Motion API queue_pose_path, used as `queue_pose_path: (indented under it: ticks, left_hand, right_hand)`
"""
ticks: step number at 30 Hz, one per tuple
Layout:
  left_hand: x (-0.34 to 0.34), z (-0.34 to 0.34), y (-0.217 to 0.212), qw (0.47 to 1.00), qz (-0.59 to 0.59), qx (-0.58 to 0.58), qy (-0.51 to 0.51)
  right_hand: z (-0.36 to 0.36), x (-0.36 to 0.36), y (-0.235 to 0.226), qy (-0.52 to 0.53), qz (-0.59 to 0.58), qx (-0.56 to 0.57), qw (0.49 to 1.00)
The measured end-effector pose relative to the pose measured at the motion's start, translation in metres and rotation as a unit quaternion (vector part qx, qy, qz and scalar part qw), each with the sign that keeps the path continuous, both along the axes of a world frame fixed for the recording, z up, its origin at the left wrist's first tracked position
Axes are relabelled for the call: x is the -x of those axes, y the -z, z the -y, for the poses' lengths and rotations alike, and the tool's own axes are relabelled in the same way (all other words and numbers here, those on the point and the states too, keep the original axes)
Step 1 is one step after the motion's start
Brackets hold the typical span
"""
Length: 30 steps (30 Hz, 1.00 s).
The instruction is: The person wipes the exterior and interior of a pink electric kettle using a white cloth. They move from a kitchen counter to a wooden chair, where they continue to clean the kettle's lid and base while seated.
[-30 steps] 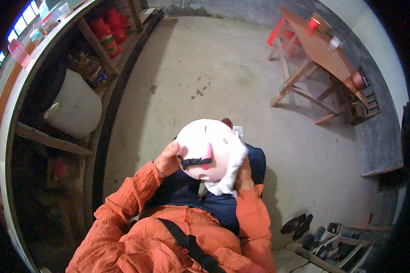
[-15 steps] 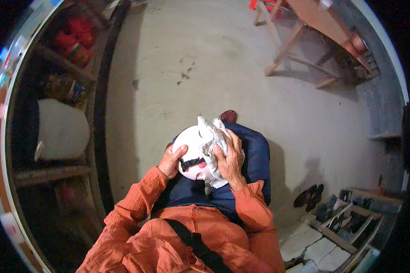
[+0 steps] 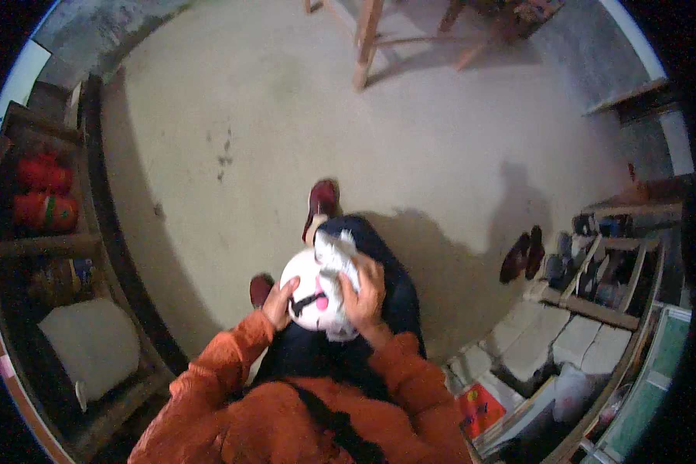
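In front of my waist I hold a round white object (image 3: 304,272) with a dark strip and a pink spot on its face; its exact kind is unclear. My left hand (image 3: 278,305) grips its left edge, thumb on the face. Against its right side my right hand (image 3: 366,298) is closed around a crumpled white cloth (image 3: 335,246), which touches the object. Part of the cloth is hidden behind the fingers. Below are my dark trousers and dark red shoes (image 3: 324,198), one foot ahead of the other.
Wooden shelving (image 3: 46,246) on the left holds red containers (image 3: 46,210) and a white rounded item (image 3: 93,348). A wooden table's legs (image 3: 367,46) stand ahead. To the right are dark shoes (image 3: 522,255), a wooden rack (image 3: 584,309) and pale blocks (image 3: 530,336).
My view has turned to the right and shifted over the floor; the table moved left in view. Both shoes now show. My hands still hold the round object and the cloth.
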<state>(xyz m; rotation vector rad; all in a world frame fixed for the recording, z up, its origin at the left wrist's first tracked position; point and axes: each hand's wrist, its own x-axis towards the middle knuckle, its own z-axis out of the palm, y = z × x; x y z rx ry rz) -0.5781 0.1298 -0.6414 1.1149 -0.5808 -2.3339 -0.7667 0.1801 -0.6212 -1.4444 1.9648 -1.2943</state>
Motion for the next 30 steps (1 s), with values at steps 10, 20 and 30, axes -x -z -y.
queue_pose_path:
  ticks: [10,20,30]
  left_hand:
    - [0.025,0.03,-0.052,0.989,-0.126,0.011,0.077]
    - [0.011,0.052,-0.065,0.977,-0.023,0.059,0.204]
    - [0.011,0.048,-0.045,0.979,-0.09,0.106,0.147]
  right_hand:
    - [-0.021,0.029,-0.086,0.234,0.205,0.168,0.935]
    - [-0.029,-0.034,-0.053,0.176,-0.034,-0.069,0.981]
    - [-0.036,-0.049,-0.052,0.175,-0.159,0.009,0.972]
